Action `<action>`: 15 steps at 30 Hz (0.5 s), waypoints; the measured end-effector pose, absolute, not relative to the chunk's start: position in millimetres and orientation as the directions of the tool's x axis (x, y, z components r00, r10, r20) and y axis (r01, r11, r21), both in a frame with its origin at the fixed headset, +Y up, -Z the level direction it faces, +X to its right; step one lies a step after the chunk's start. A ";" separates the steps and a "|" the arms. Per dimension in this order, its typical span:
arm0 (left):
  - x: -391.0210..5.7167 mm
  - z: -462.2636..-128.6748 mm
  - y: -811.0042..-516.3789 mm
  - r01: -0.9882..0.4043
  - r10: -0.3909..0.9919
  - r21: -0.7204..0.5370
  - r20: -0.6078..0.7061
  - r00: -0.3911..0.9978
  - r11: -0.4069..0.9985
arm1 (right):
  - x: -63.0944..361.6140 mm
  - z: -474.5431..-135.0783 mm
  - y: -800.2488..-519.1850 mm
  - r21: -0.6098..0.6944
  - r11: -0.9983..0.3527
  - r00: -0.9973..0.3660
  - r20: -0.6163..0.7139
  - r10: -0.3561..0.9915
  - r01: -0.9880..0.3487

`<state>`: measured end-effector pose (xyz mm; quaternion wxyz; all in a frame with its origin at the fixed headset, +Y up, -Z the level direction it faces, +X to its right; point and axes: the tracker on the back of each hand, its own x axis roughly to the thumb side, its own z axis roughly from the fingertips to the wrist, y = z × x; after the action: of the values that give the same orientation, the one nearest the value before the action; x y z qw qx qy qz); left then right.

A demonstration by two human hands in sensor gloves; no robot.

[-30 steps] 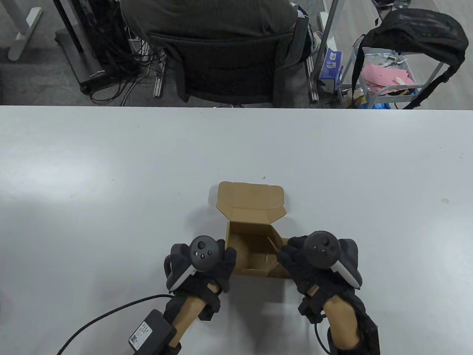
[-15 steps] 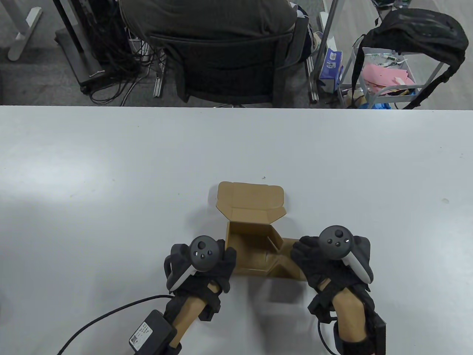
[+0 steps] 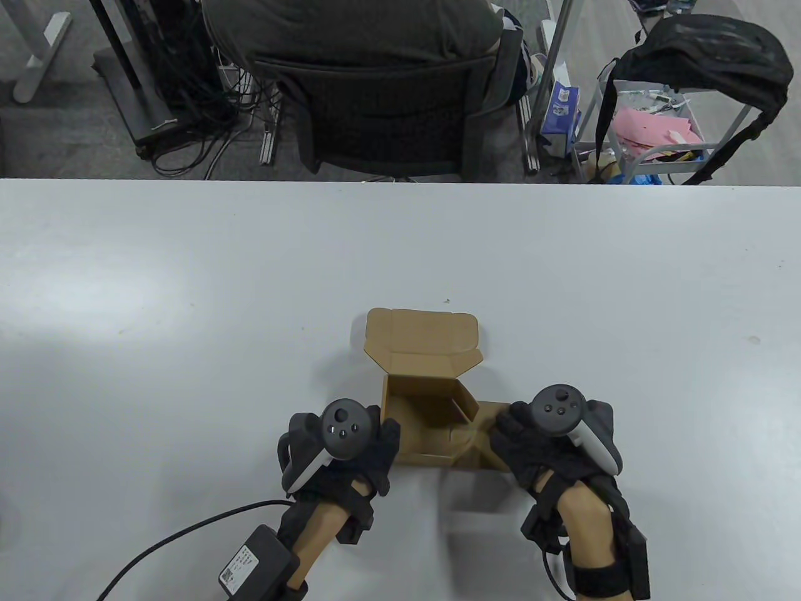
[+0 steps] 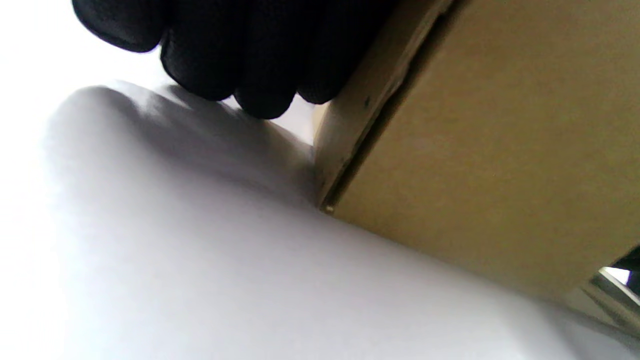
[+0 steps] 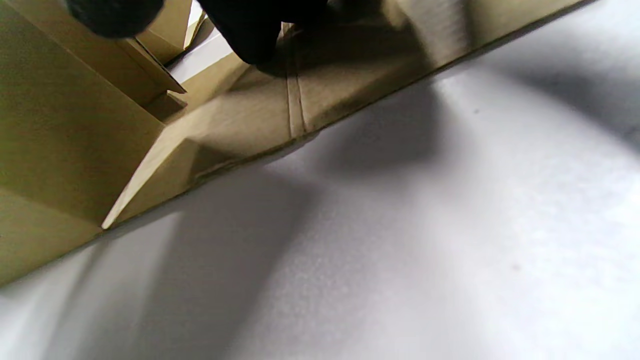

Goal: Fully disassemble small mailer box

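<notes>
A small brown cardboard mailer box (image 3: 432,407) sits on a pale grey bench (image 3: 188,300), near the person's edge, its lid flap (image 3: 422,341) folded back and away so the inside shows; the left hand (image 3: 341,447), in a black glove with a dark tracker strapped on its back, rests against the box's left wall, fingers curled loosely down beside it; whether it truly grips the wall I cannot tell; the right hand (image 3: 551,441), gloved and fitted the same way, presses on the box's right side panel (image 3: 488,438), which is splayed outward and lies low toward the bench; its fingers are spread over the cardboard rather than closed around it; the left wrist view adds what the overhead camera hides: the gloved fingertips (image 4: 260,95) hang just beside the outer corner of the box wall (image 4: 480,165), close above the bench surface; the right wrist view shows a fingertip (image 5: 250,40) bearing down on the panel's creased fold line (image 5: 295,115), with the panel's far end slightly raised and casting a shadow; a black cable and power brick (image 3: 253,560) lie by the left forearm; beyond the bench a seated person occupies a dark office chair (image 3: 382,113).
</notes>
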<state>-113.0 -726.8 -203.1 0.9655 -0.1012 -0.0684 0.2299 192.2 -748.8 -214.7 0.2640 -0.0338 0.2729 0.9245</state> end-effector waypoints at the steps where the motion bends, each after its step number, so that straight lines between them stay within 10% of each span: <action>1: -113.1 -203.1 -726.8 -0.430 0.457 -0.227 0.086 0.885 0.874 | 192.1 -214.8 -748.2 0.484 -0.713 -0.858 -0.206 0.470 -0.507; 15: -112.6 -202.8 -727.0 -0.425 0.451 -0.223 0.080 0.889 0.877 | 158.9 -213.5 -695.5 0.159 -0.906 -0.920 -0.036 0.391 -0.392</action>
<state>-112.6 -727.0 -202.8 0.9667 -0.1000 -0.0646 0.2266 158.9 -695.5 -213.5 0.2005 -0.0014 0.0817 0.9763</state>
